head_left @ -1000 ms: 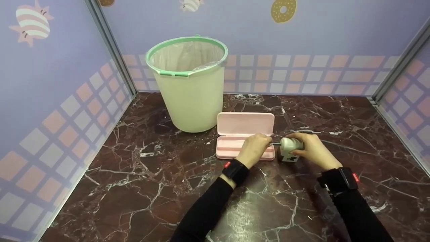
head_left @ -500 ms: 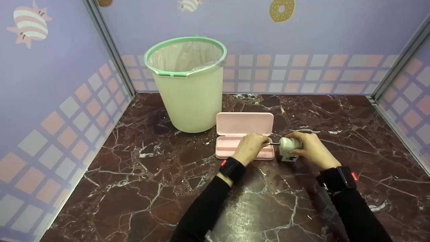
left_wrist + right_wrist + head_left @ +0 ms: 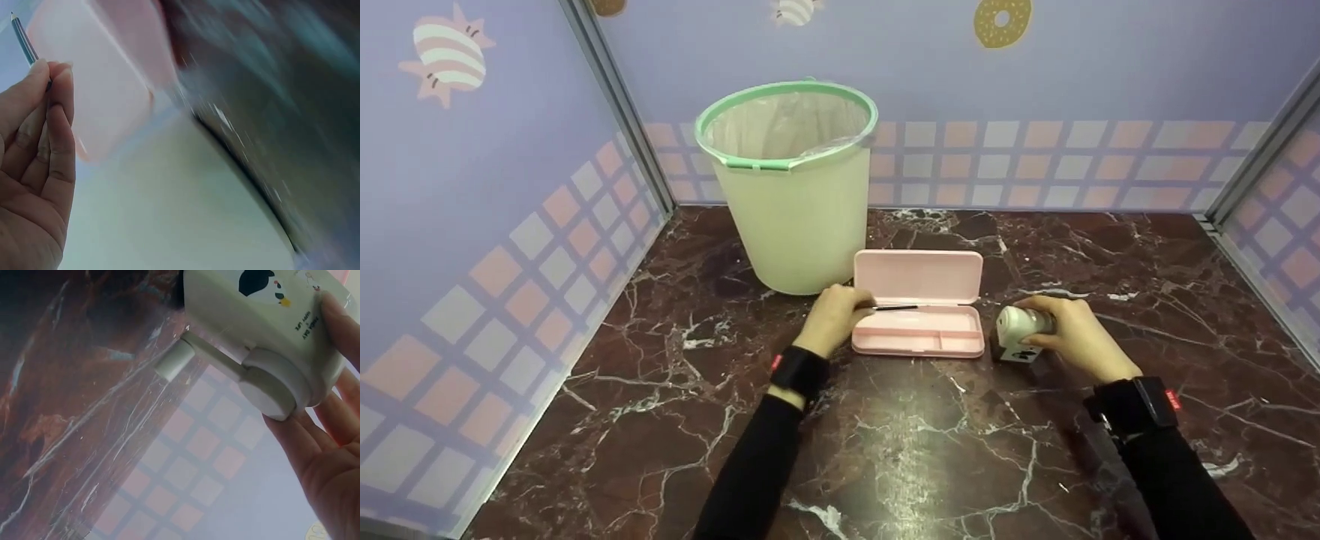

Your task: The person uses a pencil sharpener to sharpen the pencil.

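A dark striped pencil [image 3: 896, 307] is pinched between the thumb and fingers of my left hand [image 3: 832, 319]. In the left wrist view the pencil [image 3: 25, 40] shows a sharpened point facing away from the fingers. My right hand [image 3: 1076, 337] grips a pale hand-crank pencil sharpener [image 3: 1016, 330] that stands on the table. Its crank handle [image 3: 214, 360] and a printed cartoon bird are visible in the right wrist view. Between the hands lies a pink pencil case [image 3: 919, 276], lid raised, its compartments exposed, with the pencil over its left part.
Behind the left hand stands a pale green trash bin [image 3: 802, 225] with a clear liner and green rim, close to the pencil case. Patterned panels [image 3: 1072, 97] enclose the dark marbled table [image 3: 930, 450] at the back and both sides.
My left hand has drawn the pencil out of the sharpener and moved left across the pencil case. The right hand stays on the sharpener.
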A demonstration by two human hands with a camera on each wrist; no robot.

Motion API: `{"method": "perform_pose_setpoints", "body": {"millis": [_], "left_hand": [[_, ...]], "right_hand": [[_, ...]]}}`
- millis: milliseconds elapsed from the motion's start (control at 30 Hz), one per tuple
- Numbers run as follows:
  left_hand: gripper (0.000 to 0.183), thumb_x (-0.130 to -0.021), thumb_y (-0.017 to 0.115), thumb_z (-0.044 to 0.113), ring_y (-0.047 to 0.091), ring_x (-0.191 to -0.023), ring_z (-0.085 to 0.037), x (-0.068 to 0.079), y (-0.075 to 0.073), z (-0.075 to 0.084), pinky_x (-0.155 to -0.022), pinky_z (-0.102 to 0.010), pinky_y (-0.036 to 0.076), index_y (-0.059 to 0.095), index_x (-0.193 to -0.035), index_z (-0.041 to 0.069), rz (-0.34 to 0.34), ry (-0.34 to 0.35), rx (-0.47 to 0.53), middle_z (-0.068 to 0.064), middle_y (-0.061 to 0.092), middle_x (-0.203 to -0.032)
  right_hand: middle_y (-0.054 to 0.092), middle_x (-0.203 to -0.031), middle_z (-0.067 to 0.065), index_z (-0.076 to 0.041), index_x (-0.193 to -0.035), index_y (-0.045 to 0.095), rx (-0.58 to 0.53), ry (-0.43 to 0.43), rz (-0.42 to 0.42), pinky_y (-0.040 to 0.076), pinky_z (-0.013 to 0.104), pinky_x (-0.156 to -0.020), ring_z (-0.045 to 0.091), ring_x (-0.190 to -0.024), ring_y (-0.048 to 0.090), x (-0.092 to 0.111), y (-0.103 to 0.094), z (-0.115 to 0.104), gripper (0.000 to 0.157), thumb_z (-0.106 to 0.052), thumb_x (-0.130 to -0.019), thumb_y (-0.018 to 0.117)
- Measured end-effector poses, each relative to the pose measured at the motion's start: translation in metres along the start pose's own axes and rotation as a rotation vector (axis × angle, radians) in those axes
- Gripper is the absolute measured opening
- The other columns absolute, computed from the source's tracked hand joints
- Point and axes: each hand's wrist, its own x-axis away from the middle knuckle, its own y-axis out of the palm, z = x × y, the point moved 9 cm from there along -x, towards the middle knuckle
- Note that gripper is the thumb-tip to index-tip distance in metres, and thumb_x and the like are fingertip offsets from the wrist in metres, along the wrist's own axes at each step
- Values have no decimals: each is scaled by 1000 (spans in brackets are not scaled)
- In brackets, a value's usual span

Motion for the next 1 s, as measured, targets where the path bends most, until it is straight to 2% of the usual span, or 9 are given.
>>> {"method": "perform_pose_setpoints", "body": {"millis": [133,267,800,1000], "left_hand": [[10,-85,73,13,74,-85,-25,4,-13,-4,-79,-38,58,77,-91,7,33,31,12,-7,77,-90],[9,-85,73,12,73,-83,-24,5,-17,-4,-77,-38,58,77,-90,7,44,44,17,-6,77,-89],[8,-85,73,10,72,-76,-26,8,-16,-3,-69,-41,56,72,-91,5,64,42,32,-10,76,-86],[10,-84,75,14,72,-78,-28,8,-10,-6,-71,-44,56,73,-90,7,58,-20,-3,-8,76,-87]], "right_hand": [[71,-113,22,1,-117,67,25,1,5,52,51,-86,37,-100,68,2,-2,1,49,-2,-71,83],[71,-112,23,2,-117,67,31,9,3,52,52,-85,39,-100,68,2,-1,3,49,0,-70,83],[70,-114,23,1,-118,67,2,54,-8,50,51,-87,38,-101,66,-3,5,3,49,-1,-72,82],[69,-117,23,1,-120,67,-21,68,-24,49,50,-88,37,-102,66,-2,5,3,50,-2,-73,82]]}}
